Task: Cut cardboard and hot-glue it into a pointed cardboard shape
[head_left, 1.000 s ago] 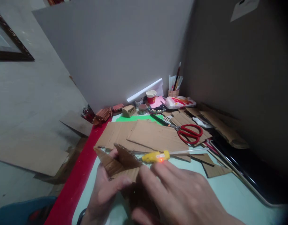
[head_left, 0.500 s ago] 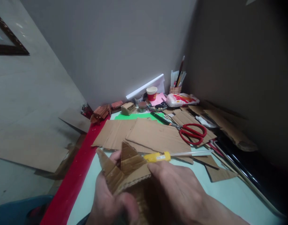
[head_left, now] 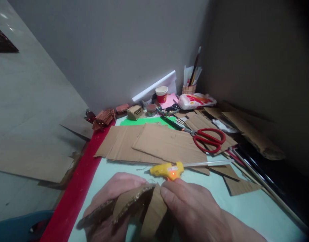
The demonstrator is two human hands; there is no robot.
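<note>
A folded cardboard piece [head_left: 130, 201] with raw corrugated edges is between my two hands at the near side of the table. My left hand [head_left: 115, 185] wraps round its left side, fingers behind and part of the palm below. With thumb and fingers, my right hand [head_left: 194, 208] pinches an upright flap at the right. The lower part of the piece runs out of view. Just beyond my right fingers lies a yellow hot glue gun [head_left: 167, 170], its orange light lit and a clear glue stick [head_left: 210, 163] in its back. Neither hand appears to grip it.
Flat cardboard sheets [head_left: 167, 143] lie beyond the glue gun, with red-handled scissors [head_left: 210, 140] on cardboard at the right. Farther back are a paper cup [head_left: 162, 95], a tissue pack [head_left: 196, 101] and a brush holder [head_left: 189, 89]. A dark shiny object [head_left: 272, 186] lines the right side.
The cardboard piece has been turned and lowered, so its pointed flaps no longer stand up. My left hand has shifted over its far side. The whole glue gun now shows, its light visible.
</note>
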